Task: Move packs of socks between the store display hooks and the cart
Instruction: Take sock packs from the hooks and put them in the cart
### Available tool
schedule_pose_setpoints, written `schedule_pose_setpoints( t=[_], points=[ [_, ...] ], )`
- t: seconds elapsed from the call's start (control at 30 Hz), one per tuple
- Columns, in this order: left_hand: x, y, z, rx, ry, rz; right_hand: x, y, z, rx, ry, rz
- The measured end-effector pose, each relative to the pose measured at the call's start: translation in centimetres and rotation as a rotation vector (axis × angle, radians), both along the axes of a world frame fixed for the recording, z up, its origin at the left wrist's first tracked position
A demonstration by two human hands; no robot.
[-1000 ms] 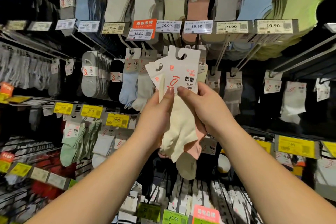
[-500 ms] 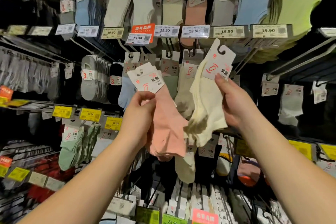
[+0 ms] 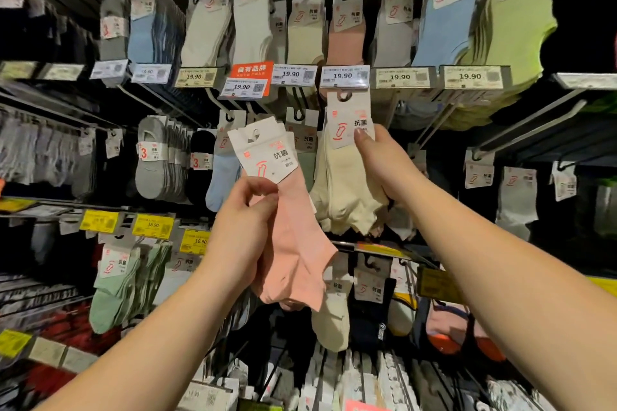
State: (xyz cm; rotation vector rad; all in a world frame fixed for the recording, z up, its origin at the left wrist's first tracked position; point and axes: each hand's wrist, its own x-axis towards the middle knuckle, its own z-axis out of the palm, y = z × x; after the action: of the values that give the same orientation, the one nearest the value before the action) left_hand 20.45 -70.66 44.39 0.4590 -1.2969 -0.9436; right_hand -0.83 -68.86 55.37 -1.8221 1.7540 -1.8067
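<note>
My left hand [image 3: 248,223] pinches the pink sock pack with white card header [image 3: 290,240], fingers curled round its upper edge, held clear of the rack. My right hand [image 3: 384,163] grips the cream sock pack's card [image 3: 347,125], its hook hole just under the 19.90 price tag [image 3: 344,76].

1. The scene is dim overall, and the gaps between racks fall into near-black shadow, deepest at the right edge.
2. Light falls from above and in front, so the price tags [image 3: 344,76] look bright, with slight glare.
3. The centre is fairly sharp.
4. The left side is smeared and blurred.
5. Wide-angle distortion bends the rails [image 3: 521,123] outward near the edges.
</note>
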Motion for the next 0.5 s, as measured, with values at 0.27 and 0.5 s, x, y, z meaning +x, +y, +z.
schedule_pose_setpoints(
  t=[0.27, 0.5],
  points=[
    [-0.2, 0.2, 0.3, -0.013, -0.014, 0.001, 0.1, -2.6, 0.9, 0.092, -0.069, -0.002],
    [0.4, -0.1, 0.6, -0.020, -0.017, 0.019, -0.4, -4.4, 0.7, 0.178, -0.010, -0.121]
  ],
)
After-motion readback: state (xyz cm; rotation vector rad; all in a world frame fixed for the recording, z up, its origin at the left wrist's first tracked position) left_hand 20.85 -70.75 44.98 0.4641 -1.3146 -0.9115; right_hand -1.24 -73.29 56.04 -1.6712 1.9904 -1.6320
